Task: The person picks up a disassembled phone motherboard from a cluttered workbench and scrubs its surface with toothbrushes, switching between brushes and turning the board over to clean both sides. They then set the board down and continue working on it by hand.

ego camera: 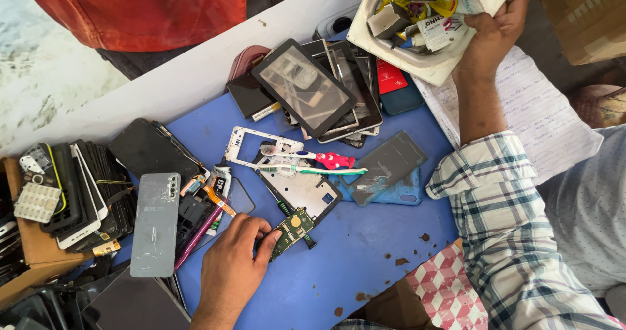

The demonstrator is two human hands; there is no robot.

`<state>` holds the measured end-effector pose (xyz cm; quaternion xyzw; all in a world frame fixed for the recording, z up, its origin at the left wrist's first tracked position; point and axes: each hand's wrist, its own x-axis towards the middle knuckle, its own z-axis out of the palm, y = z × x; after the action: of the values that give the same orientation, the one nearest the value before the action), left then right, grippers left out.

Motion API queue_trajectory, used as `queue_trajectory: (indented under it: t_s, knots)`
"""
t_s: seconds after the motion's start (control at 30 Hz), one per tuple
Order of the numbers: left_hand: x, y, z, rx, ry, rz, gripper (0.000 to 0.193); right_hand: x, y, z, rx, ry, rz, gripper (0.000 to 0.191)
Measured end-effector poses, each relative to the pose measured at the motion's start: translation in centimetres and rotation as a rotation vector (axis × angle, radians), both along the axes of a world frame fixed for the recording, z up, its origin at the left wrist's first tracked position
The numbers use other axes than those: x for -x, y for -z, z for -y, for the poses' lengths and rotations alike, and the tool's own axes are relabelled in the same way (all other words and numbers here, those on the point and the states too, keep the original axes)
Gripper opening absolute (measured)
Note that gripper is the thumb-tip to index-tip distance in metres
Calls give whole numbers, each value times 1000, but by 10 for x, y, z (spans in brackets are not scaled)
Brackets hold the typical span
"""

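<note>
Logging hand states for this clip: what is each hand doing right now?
Left hand: closed on green circuit board.
Right hand: gripping white tray of parts.

Just one view here, from a camera on the person's head, looking almost straight down at the blue surface (365, 265). It sits pretty close: the surface fills most of the picture, with its far edge running from about 9 o'clock up to 12 o'clock. The person's own arms come in from 6 and 3 o'clock. There's no second view to overlap with.
</note>
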<state>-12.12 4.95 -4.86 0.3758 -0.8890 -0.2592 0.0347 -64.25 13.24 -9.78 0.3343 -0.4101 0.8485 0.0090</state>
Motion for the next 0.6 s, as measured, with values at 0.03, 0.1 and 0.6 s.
queue_trajectory:
  t_s: [0.03, 0.1, 0.6]
  knots:
    - [0, 0, 0, 0, 0, -1, 23, 0, 0, 0, -1, -1, -10, 49]
    - [-1, 1, 0, -1, 4, -18, 23, 0, 1, 0, -7, -3, -6, 49]
    - [-1, 0, 1, -6, 1, -12, 22, 7, 6, 1, -23, -6, 9, 51]
